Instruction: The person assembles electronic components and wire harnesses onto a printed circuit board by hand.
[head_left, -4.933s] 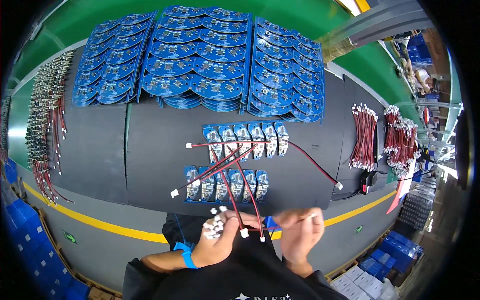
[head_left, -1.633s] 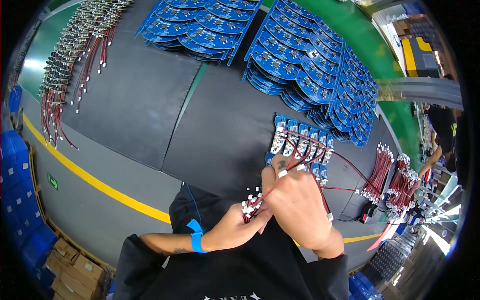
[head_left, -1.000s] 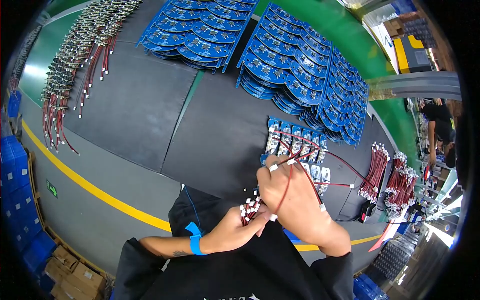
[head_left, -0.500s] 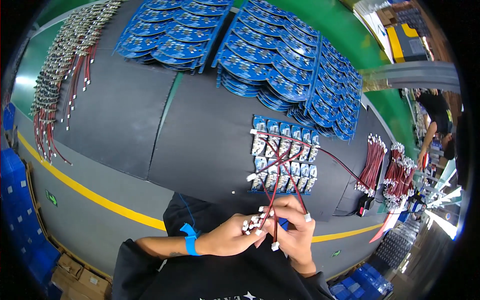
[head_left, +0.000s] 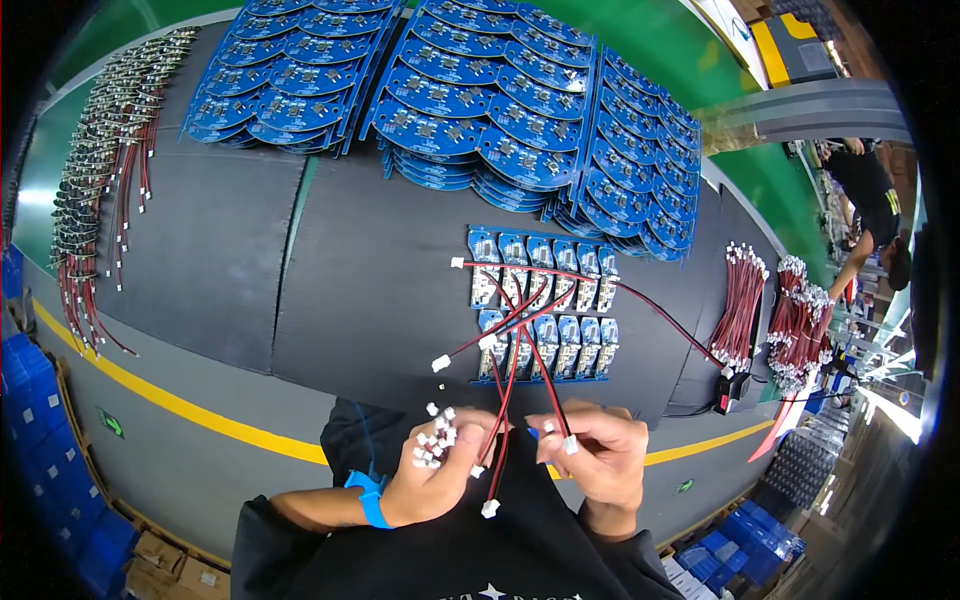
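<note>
The bundle (head_left: 434, 440) of white-tipped wires sits in our left hand (head_left: 438, 487), fingers closed around it, while our right hand (head_left: 597, 450) is curled just beside it, whether on anything we cannot tell. Loose wires (head_left: 521, 324) cross over the small boards (head_left: 589, 348) and hang off the table (head_left: 370, 280) before both hands, so a catching knuckle could drag wires or boards off, and an easing left grip could spill the bundle. Beyond, a careless knock might slide the overlapping panels (head_left: 430, 80).
</note>
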